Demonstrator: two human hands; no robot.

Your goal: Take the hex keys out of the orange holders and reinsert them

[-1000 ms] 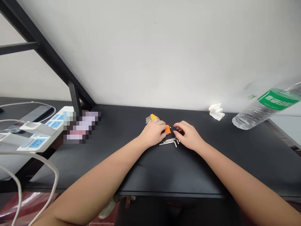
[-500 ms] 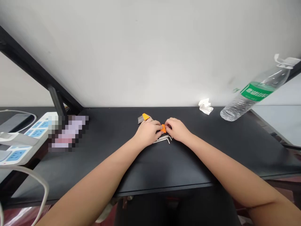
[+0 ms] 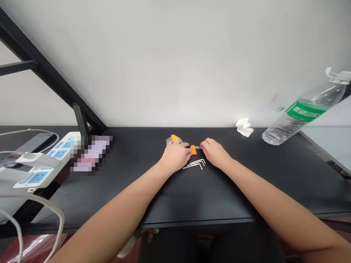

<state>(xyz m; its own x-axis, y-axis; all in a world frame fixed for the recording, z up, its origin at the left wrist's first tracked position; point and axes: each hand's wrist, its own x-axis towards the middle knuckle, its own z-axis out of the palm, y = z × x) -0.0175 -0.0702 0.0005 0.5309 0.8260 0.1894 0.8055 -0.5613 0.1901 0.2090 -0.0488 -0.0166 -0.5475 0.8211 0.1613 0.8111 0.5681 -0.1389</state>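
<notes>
My left hand (image 3: 176, 155) pinches a small orange holder (image 3: 193, 149) above the black table. Thin metal keys (image 3: 197, 147) stick out of the holder's right side, and the fingertips of my right hand (image 3: 215, 151) are closed on their far ends. Below the holder, several loose L-shaped hex keys (image 3: 195, 164) lie on the table, their bent ends to the right. Behind my left hand rests a second, yellow-orange holder (image 3: 174, 137) with a row of metal keys, partly hidden by the fingers.
A crumpled white tissue (image 3: 244, 127) lies at the back right, beside a large clear bottle (image 3: 304, 111) with a green label. At the left are a white power strip (image 3: 59, 153) with plugs and cables, and a blurred pinkish item (image 3: 91, 154). A grey wall rises behind.
My right hand has moved right, away from the orange holder, and more of the metal keys shows between the hands. The view has shifted slightly.
</notes>
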